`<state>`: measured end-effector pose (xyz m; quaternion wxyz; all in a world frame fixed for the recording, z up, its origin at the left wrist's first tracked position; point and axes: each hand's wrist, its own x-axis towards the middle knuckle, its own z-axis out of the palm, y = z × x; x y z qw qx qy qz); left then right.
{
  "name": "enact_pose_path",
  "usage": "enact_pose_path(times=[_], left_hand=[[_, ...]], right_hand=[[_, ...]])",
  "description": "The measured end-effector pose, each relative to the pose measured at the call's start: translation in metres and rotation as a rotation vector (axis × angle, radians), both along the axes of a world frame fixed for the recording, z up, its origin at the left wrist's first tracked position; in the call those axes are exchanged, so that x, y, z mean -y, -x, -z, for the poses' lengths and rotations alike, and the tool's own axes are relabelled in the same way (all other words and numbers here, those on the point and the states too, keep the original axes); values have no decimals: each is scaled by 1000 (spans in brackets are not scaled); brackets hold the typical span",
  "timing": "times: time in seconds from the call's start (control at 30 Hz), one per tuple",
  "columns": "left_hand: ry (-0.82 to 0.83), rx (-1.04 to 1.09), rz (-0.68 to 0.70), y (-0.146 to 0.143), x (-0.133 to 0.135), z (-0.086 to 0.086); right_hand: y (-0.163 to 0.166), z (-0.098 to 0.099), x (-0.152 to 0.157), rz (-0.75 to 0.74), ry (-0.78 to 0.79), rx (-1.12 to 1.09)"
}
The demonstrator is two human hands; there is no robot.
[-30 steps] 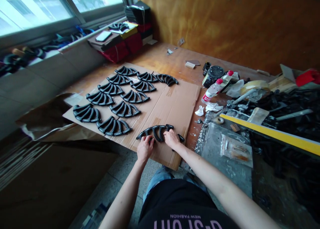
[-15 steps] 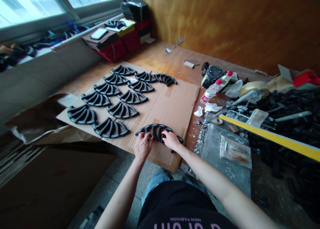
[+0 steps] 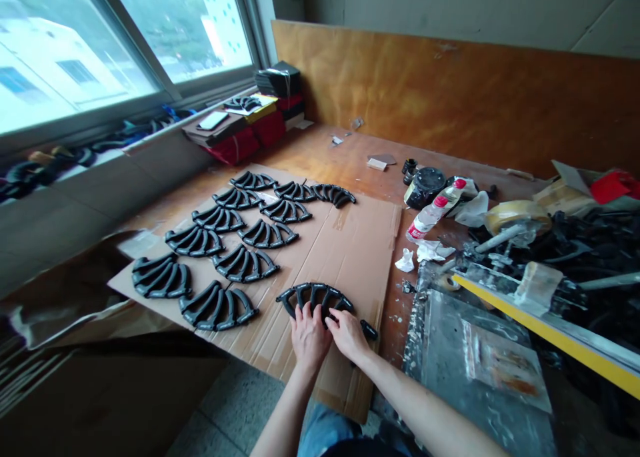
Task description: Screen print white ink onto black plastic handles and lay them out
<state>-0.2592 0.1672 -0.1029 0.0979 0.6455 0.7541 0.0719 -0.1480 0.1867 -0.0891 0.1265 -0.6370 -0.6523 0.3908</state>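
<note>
A black fan-shaped piece with curved ribs (image 3: 314, 292) lies on the cardboard sheet (image 3: 345, 250) in front of me. My left hand (image 3: 310, 337) rests on its lower middle, fingers stretched out over the ribs. Close beside it, my right hand (image 3: 349, 334) has thumb and fingers drawn together at the piece's lower right part; its fingertips partly cover the ribs. A short black tube-like piece (image 3: 369, 329) lies just right of that hand. Several similar ribbed fans, one of them a black fan (image 3: 219, 306), are laid out on the left of the cardboard.
Right of the cardboard stand plastic bottles with red caps (image 3: 427, 218) and a black-lidded jar (image 3: 425, 187). A yellow-edged bar (image 3: 545, 327) crosses in front of a heap of black parts (image 3: 600, 250). Red and dark bundles (image 3: 240, 144) sit by the window.
My left hand has moved right along the fan-shaped piece, close to my right hand, and its fingers have straightened. The camera view has tilted up.
</note>
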Motion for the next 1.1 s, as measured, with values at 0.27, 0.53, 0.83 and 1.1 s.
enact_pose_path(times=[0.27,0.53,0.83,1.1], left_hand=[[-48,108,348,-4,-183,-15],[-52,88,337,-7,-308,6],[-92,43,76,6,-336,18],[-221,-15,167,-6,-319,22]], right_hand=[[-15,23,-124,343,-176,-324],[-12,21,-213,489,86,-654],[-13,14,-152,264,66,-402],[-45,-8,-120,266,11,-309]])
